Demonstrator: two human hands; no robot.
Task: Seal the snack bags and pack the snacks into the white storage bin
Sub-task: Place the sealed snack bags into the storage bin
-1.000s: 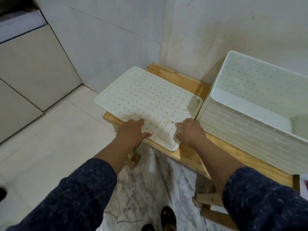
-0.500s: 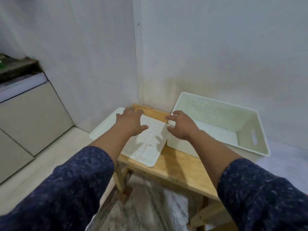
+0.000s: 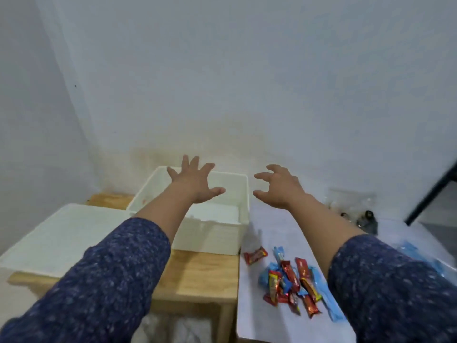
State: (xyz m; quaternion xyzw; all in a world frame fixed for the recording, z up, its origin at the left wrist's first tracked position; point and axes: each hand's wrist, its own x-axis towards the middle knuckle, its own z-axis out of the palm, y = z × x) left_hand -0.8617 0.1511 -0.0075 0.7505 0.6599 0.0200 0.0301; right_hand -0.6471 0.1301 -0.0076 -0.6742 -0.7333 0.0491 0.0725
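Both hands raised over the bench, holding nothing

The white storage bin (image 3: 217,233) sits open on the wooden bench (image 3: 197,276); its contents are unclear. Snacks (image 3: 294,283) lie piled just right. Left hand (image 3: 195,184) splayed above the bin, right hand (image 3: 279,189) loosely curled, empty.

Open white storage bin (image 3: 217,237) upright on wooden table, red and blue snacks (image 3: 293,284) heaped just right

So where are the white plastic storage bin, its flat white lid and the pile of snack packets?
White plastic storage bin (image 3: 212,237): head view, near outer wall.
Flat white perforated lid (image 3: 66,233): head view, middle of top surface.
Pile of red and blue snack packets (image 3: 290,280): head view, a red wrapper mid-pile.
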